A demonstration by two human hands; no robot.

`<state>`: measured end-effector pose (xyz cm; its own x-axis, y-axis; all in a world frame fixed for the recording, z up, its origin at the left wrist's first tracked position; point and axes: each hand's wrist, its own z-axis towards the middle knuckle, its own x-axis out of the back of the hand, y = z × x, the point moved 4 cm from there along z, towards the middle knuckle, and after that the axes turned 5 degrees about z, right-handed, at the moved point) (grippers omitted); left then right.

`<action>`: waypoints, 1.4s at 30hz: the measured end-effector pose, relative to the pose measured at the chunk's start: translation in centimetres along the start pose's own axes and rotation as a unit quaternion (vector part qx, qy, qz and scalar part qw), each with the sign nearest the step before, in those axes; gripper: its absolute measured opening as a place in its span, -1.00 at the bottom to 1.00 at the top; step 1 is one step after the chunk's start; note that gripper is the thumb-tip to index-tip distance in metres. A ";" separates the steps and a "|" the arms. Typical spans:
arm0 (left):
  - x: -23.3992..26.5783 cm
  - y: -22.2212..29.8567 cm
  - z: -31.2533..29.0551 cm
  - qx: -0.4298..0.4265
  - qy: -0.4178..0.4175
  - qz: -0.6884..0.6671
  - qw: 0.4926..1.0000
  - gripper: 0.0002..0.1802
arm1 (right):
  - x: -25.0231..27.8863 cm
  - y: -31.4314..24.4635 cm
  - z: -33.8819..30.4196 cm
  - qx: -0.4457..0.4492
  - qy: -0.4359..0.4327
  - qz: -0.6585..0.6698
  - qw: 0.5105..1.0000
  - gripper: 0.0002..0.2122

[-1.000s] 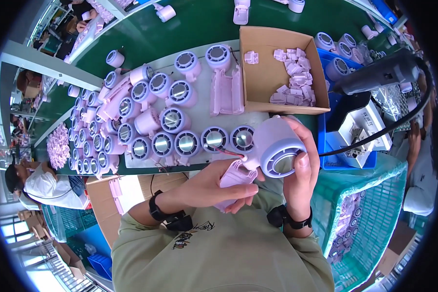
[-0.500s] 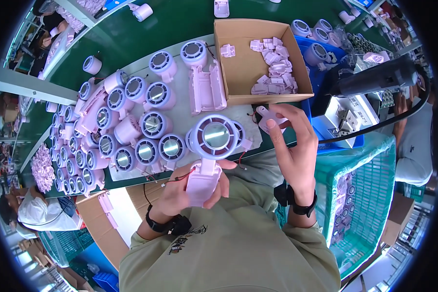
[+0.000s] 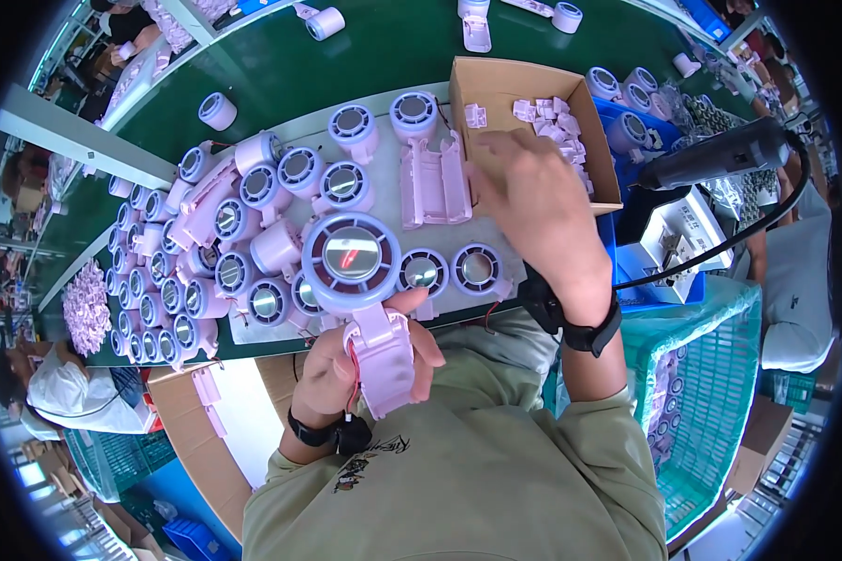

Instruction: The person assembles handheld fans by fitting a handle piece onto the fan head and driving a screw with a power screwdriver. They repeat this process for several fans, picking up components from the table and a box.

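Note:
My left hand (image 3: pixel 327 379) is closed round the pink handle of a small handheld fan (image 3: pixel 353 262). Its round lilac grille and shiny centre face up, and a thin red wire hangs beside the handle. My right hand (image 3: pixel 543 210) reaches over the near left part of a cardboard box (image 3: pixel 524 75), its thumb and forefinger apart, with nothing visible between them. Small pink plastic parts (image 3: pixel 557 122) lie in that box. Left of my right fingertips are long pink handle shells (image 3: pixel 435 187) on the pale mat. Two fan heads (image 3: pixel 477 268) lie just beyond the held fan.
Many fan heads (image 3: pixel 257 187) crowd the left of the green table (image 3: pixel 281 75). To the right are a black tool with a cable (image 3: pixel 720 154), a blue tray (image 3: pixel 660 294) holding a white box (image 3: pixel 674 224), and a lined green basket (image 3: pixel 711 374). A pink heap (image 3: pixel 89 309) lies far left.
My right hand has moved up to the cardboard box; the small pink piece at its fingertips is now out of sight. My left hand still holds the fan, shifted slightly left within the view.

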<state>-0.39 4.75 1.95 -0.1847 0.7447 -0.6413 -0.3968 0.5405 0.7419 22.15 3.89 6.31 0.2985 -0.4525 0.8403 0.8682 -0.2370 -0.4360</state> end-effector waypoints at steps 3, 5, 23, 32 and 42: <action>0.0 0.6 -0.5 -0.017 -0.029 0.074 0.997 -0.32 | 1.1 4.1 1.0 -0.033 -0.006 -0.015 0.999 -0.78; -0.4 0.6 -0.3 0.012 -0.024 0.088 0.996 -0.36 | 1.2 7.8 1.3 -0.048 -0.006 -0.045 0.998 -0.77; -0.8 -1.8 3.7 0.107 0.036 0.069 0.991 -0.44 | 2.3 6.4 1.5 0.035 -0.081 0.048 0.995 -0.84; -0.8 -3.0 4.0 0.161 0.109 0.129 0.972 -0.50 | 3.4 -3.8 -8.3 0.261 0.033 0.142 0.954 -0.77; -1.3 -4.4 3.6 0.121 0.074 0.246 0.959 -0.48 | 2.9 -3.3 -10.8 0.203 0.001 0.119 0.972 -0.69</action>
<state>4.79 2.83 0.22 -0.4296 0.8786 -0.2088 -0.0118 0.2257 0.9741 15.84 -5.88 6.70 0.5094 -0.4549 0.7305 0.8597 0.2329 -0.4546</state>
